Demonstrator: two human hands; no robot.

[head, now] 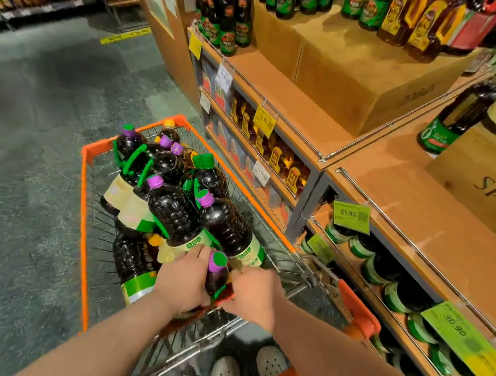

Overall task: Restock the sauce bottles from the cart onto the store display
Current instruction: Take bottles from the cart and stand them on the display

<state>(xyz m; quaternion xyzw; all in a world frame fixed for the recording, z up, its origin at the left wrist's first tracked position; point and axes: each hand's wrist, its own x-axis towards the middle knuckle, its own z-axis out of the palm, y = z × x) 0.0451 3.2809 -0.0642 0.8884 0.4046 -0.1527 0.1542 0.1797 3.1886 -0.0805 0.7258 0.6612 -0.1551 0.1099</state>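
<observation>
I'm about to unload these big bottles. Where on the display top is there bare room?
The wooden display top is bare between its wire rail and the lettered box. A second bare strip runs in front of the cardboard box. The back corner is crowded with slim bottles, and the cart is packed.

Bright, warm overhead store light falls across my view. Glare glints on the dark bottles in the cart [179, 209] at centre and on the wire shelf rails [418, 248] toward three o'clock. The floor [33, 130] at nine o'clock is dimmer. Wide-angle bending curves the edges, and bottles at one to two o'clock smear with blur.
</observation>
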